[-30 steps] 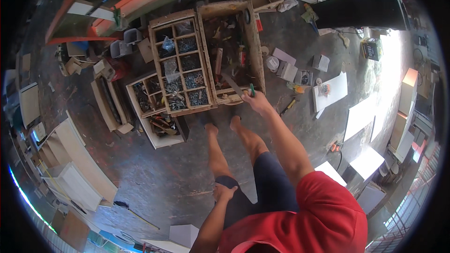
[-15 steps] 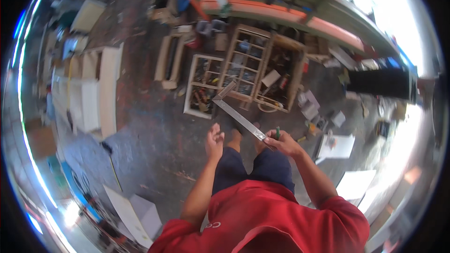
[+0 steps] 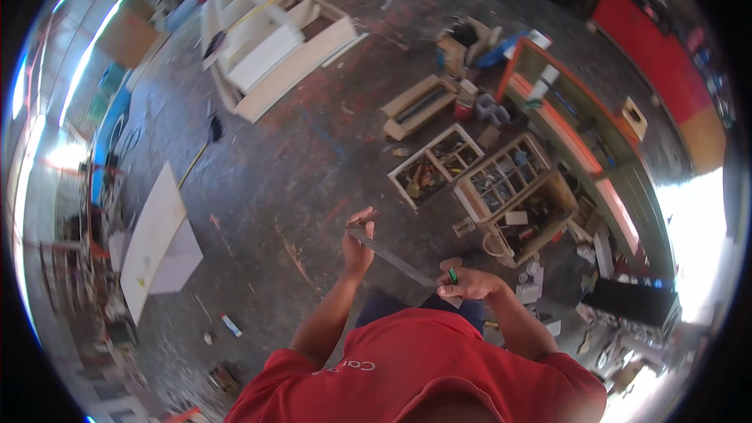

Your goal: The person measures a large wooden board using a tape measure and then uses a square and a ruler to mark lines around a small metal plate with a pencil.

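I hold a metal square (image 3: 395,262) low in front of my body, its long blade running slanted between my two hands. My left hand (image 3: 358,244) is closed round its far end, with the thumb over the metal. My right hand (image 3: 472,285) grips the other end, together with a slim green object (image 3: 453,274), perhaps a pen. Beyond my hands, on the floor, stand wooden organizer trays (image 3: 501,176) of small hardware, a white-framed box (image 3: 424,172) of tools and a deeper wooden crate (image 3: 533,211) of mixed items.
An orange-and-green shelf frame (image 3: 587,149) stands behind the trays. Pale cabinet parts (image 3: 278,55) lie at the upper left, near a yellow-handled broom (image 3: 200,155). A white panel (image 3: 153,243) leans at the left. A long red panel (image 3: 638,55) is at the upper right, a black panel (image 3: 627,301) at the right.
My left hand has risen from my thigh and taken hold of the square's far end. The view has turned leftward, so the trays now appear right of centre and more of the cabinet parts shows.
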Demonstrator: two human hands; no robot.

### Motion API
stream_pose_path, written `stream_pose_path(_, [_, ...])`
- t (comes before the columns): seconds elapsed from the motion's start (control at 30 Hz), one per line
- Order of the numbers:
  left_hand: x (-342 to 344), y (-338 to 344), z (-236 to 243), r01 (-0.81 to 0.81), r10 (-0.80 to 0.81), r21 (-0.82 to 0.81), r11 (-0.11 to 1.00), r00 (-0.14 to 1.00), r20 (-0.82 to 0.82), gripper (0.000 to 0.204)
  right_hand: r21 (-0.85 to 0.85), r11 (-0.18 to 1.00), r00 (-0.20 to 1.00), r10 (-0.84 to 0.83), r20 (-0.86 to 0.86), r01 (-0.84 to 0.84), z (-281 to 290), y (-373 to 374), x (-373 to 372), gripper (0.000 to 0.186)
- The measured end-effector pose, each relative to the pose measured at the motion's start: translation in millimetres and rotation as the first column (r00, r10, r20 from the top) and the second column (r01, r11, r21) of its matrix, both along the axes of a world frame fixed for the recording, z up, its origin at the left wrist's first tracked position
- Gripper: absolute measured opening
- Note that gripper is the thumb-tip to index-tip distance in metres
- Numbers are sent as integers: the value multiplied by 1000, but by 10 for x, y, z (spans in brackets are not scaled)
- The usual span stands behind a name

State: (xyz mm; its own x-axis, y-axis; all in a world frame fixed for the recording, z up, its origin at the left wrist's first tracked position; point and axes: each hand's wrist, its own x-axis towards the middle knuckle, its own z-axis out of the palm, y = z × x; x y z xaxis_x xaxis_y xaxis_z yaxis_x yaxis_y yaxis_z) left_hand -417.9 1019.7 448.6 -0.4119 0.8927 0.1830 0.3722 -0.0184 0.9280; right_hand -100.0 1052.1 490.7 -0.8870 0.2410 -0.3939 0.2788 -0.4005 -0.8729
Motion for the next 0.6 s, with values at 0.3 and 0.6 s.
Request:
stream_pose_path(0.3, [-1490,-2631,83,-549,543,-113,828,835,-84,25,-54,895,877,445,180,-443,380,-967,-2139,52])
stream_pose_path(0.6, [-2619,-4398,-237,-899,894,-82,430,437,-96,21,-129,613,600,790,125,-780,187,-1624,-4332,56])
